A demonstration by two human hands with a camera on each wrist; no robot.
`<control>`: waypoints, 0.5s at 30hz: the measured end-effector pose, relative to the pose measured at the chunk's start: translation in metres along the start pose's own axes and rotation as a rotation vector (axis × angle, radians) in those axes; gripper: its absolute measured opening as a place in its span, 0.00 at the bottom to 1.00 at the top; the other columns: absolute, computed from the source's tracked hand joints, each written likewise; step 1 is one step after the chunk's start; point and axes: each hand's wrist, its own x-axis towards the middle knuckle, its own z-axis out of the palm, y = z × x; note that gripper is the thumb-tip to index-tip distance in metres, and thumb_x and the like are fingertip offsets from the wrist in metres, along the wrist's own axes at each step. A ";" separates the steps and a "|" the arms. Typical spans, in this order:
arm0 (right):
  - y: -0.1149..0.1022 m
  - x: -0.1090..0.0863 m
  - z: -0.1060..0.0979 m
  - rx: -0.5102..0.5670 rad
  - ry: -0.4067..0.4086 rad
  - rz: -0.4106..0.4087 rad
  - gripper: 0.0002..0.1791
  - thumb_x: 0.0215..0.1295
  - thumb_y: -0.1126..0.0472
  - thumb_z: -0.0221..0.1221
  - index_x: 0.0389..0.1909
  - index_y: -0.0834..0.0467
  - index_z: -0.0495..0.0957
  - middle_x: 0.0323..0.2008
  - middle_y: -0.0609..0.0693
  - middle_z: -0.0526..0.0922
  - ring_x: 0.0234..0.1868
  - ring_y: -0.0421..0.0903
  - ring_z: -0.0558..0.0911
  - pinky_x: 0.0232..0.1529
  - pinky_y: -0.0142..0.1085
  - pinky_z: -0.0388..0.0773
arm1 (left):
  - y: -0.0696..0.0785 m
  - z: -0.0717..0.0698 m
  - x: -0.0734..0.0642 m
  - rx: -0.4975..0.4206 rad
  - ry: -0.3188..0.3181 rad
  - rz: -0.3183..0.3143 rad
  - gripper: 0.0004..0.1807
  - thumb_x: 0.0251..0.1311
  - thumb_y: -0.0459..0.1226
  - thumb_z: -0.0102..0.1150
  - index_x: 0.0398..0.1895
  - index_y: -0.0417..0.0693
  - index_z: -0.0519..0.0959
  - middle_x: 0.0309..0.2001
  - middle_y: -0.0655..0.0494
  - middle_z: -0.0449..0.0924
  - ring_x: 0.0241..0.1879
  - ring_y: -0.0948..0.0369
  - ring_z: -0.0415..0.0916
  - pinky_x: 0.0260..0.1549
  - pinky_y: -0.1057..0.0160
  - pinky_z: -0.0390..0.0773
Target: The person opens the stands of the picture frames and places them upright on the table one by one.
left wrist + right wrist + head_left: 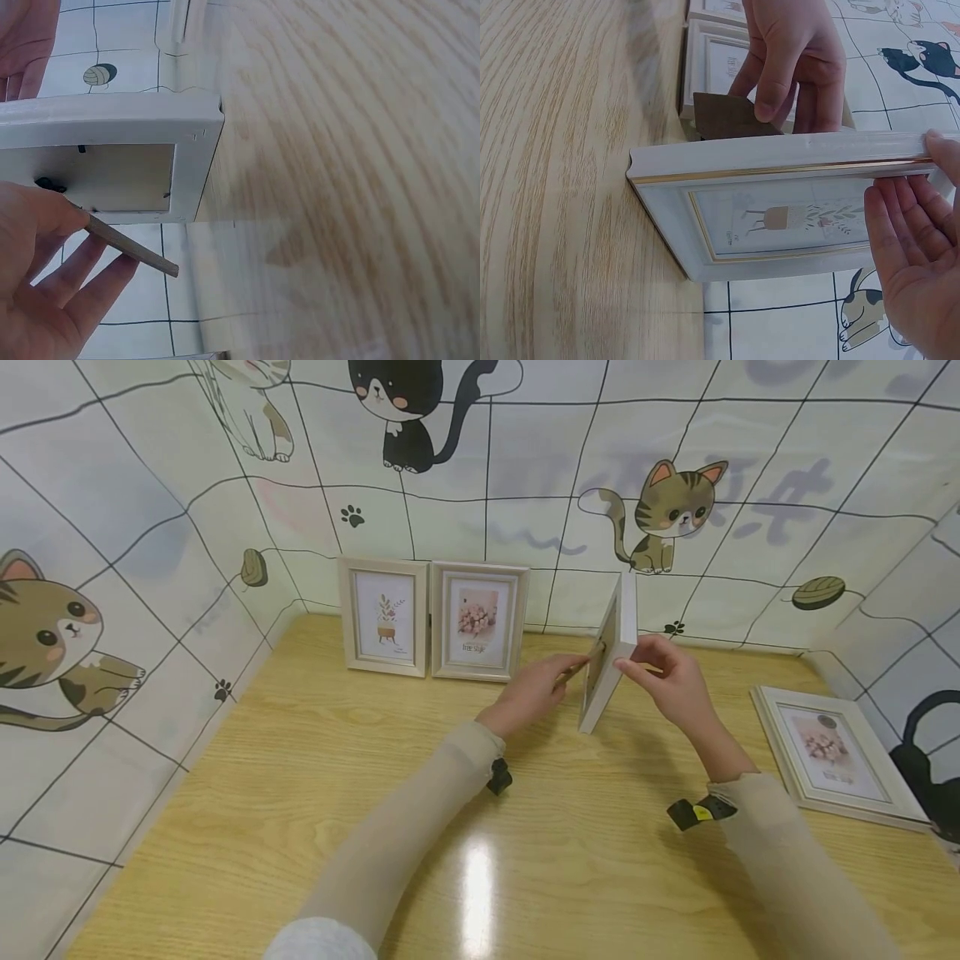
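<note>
A white picture frame (627, 618) stands edge-on to the head view, its lower corner at the table. The thumb and fingers of my right hand (675, 685) grip its side edge; in the right wrist view they reach over its front, which shows a potted-plant print (780, 217). Behind the frame, my left hand (528, 693) pinches a flat brown support leg (731, 116) between thumb and fingers. That leg angles out from the frame's back panel (120, 169) in the left wrist view, where small dark clips show along the opening.
Two cream frames, one with a plant print (386, 618) and one with a flower print (477, 618), stand side by side at the back. Another frame (768, 718) lies face up at the right, beside a black object (918, 768). Cat-patterned sheeting (525, 460) borders the wooden table (300, 760).
</note>
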 end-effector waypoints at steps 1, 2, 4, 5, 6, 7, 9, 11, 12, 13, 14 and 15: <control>0.000 0.000 0.000 -0.001 0.001 0.001 0.13 0.68 0.63 0.62 0.50 0.62 0.77 0.36 0.31 0.80 0.42 0.27 0.80 0.44 0.16 0.79 | 0.000 -0.001 0.000 0.017 -0.001 0.000 0.32 0.68 0.31 0.54 0.74 0.61 0.65 0.66 0.57 0.76 0.59 0.57 0.79 0.52 0.60 0.83; 0.001 0.000 0.000 -0.002 0.001 0.002 0.13 0.68 0.63 0.62 0.50 0.62 0.77 0.36 0.30 0.80 0.42 0.27 0.80 0.44 0.16 0.79 | 0.001 -0.001 0.000 0.034 0.001 0.003 0.32 0.68 0.30 0.54 0.74 0.61 0.65 0.66 0.57 0.76 0.59 0.57 0.79 0.51 0.61 0.84; 0.001 0.000 0.000 -0.003 0.000 0.000 0.13 0.68 0.64 0.62 0.50 0.62 0.77 0.36 0.30 0.80 0.42 0.27 0.80 0.44 0.16 0.78 | 0.001 -0.002 0.000 0.067 0.007 0.010 0.33 0.68 0.29 0.53 0.74 0.62 0.65 0.67 0.59 0.76 0.59 0.57 0.79 0.51 0.61 0.84; 0.001 0.000 0.000 -0.001 -0.001 0.001 0.13 0.68 0.64 0.62 0.50 0.62 0.77 0.36 0.30 0.80 0.42 0.27 0.80 0.44 0.16 0.78 | 0.001 -0.003 0.000 0.083 0.011 0.014 0.33 0.68 0.29 0.53 0.74 0.62 0.65 0.67 0.59 0.75 0.60 0.58 0.79 0.51 0.61 0.84; 0.001 0.000 0.000 -0.002 -0.001 0.002 0.13 0.68 0.63 0.62 0.50 0.63 0.77 0.36 0.30 0.80 0.42 0.27 0.80 0.44 0.16 0.78 | 0.001 -0.003 0.000 0.099 0.016 0.015 0.33 0.68 0.29 0.52 0.74 0.63 0.65 0.68 0.60 0.75 0.60 0.58 0.79 0.51 0.61 0.83; 0.001 0.000 0.000 -0.002 -0.002 0.000 0.13 0.68 0.63 0.62 0.50 0.63 0.77 0.36 0.30 0.80 0.42 0.27 0.80 0.44 0.16 0.78 | 0.001 -0.002 0.000 0.112 0.020 0.016 0.33 0.68 0.29 0.52 0.74 0.63 0.64 0.68 0.61 0.75 0.60 0.58 0.79 0.51 0.61 0.84; 0.000 0.000 0.000 0.000 -0.004 -0.004 0.12 0.68 0.63 0.62 0.50 0.62 0.77 0.36 0.30 0.80 0.42 0.27 0.80 0.44 0.16 0.78 | 0.000 -0.002 0.000 0.129 0.027 0.020 0.33 0.68 0.29 0.52 0.74 0.63 0.64 0.68 0.61 0.75 0.59 0.59 0.79 0.50 0.62 0.84; 0.001 0.000 0.000 -0.001 -0.004 -0.010 0.11 0.68 0.63 0.62 0.49 0.61 0.77 0.36 0.30 0.80 0.42 0.27 0.80 0.44 0.16 0.79 | -0.001 -0.001 0.000 0.137 0.027 0.025 0.34 0.68 0.28 0.52 0.75 0.64 0.63 0.68 0.61 0.74 0.51 0.59 0.82 0.42 0.65 0.84; 0.001 0.000 0.000 -0.002 -0.004 -0.014 0.11 0.68 0.63 0.62 0.49 0.60 0.77 0.36 0.31 0.80 0.42 0.27 0.80 0.44 0.16 0.79 | -0.001 -0.001 0.000 0.140 0.027 0.026 0.35 0.68 0.28 0.52 0.75 0.64 0.62 0.68 0.61 0.74 0.46 0.59 0.83 0.37 0.66 0.84; 0.001 0.000 0.000 -0.003 -0.004 -0.018 0.11 0.68 0.63 0.62 0.49 0.60 0.77 0.36 0.31 0.80 0.42 0.27 0.80 0.45 0.16 0.79 | -0.002 -0.001 0.000 0.143 0.026 0.030 0.35 0.68 0.28 0.52 0.75 0.64 0.62 0.68 0.62 0.74 0.41 0.59 0.83 0.33 0.67 0.82; 0.001 0.000 0.000 -0.004 -0.005 -0.022 0.11 0.69 0.62 0.62 0.49 0.60 0.78 0.36 0.31 0.80 0.42 0.27 0.80 0.45 0.16 0.79 | -0.002 -0.001 0.000 0.146 0.027 0.032 0.36 0.68 0.28 0.52 0.75 0.65 0.61 0.68 0.62 0.74 0.36 0.59 0.81 0.29 0.67 0.81; 0.001 0.000 -0.001 -0.007 -0.006 -0.027 0.11 0.69 0.62 0.62 0.49 0.60 0.78 0.36 0.31 0.80 0.42 0.27 0.80 0.45 0.16 0.79 | -0.002 -0.002 0.000 0.154 0.028 0.036 0.36 0.68 0.28 0.52 0.76 0.65 0.61 0.68 0.62 0.74 0.32 0.59 0.79 0.26 0.68 0.78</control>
